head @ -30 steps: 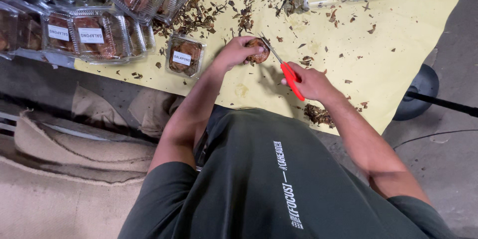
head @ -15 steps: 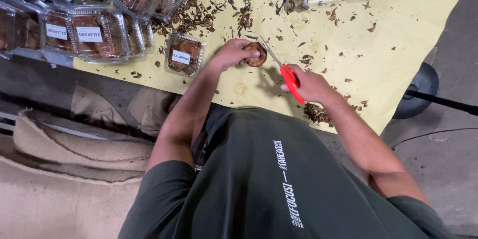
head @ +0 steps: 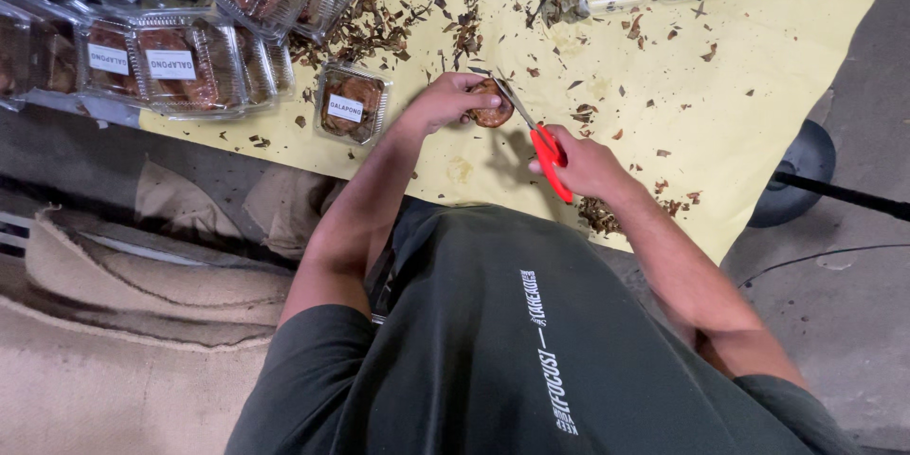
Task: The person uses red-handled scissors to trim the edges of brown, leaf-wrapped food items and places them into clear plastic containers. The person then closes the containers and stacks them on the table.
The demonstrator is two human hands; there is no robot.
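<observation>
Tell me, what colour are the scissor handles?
Red. The scissors sit in the right hand; the head view shows them.

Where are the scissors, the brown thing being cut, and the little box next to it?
scissors (head: 548,150), head view, red handle
brown piece (head: 491,114), head view, its lower edge
small clear box (head: 351,102), head view, lid

A single view, from a camera worn on the person's head, looks steeply down over the chest of a dark green T-shirt (head: 531,351) that fills the near half. Beyond it, at arm's reach, a yellow paper-covered table (head: 758,85) runs to the far edge. Grey concrete floor (head: 853,303) shows right, folded burlap sacking (head: 104,341) near left.
</observation>
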